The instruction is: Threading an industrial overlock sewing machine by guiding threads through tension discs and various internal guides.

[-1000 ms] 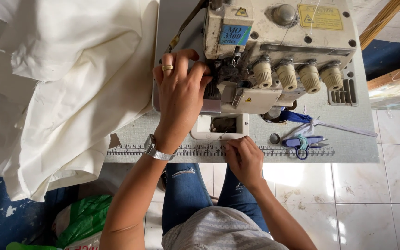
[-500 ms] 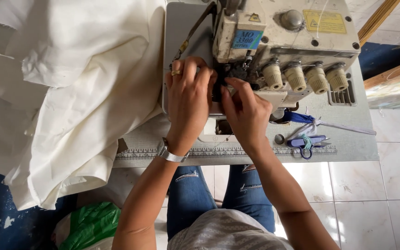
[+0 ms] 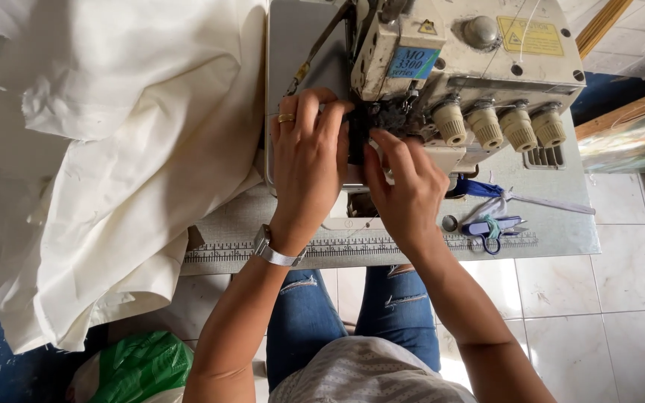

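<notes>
Head view: both hands (fingers pinching) at sewing machine (image 3: 457,67) on grey table (image 3: 554,224), tiled floor (image 3: 599,298).

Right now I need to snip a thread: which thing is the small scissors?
On the grey sewing table, look right of the right hand, below the machine's four cream knobs. The scissors lie by the ruler strip; only they have blue handles tied with green thread.

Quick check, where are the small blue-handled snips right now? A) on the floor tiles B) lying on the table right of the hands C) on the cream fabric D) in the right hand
B: the blue-handled snips lie on the table, right of the right hand, which is up at the sewing machine with the left hand.
</notes>
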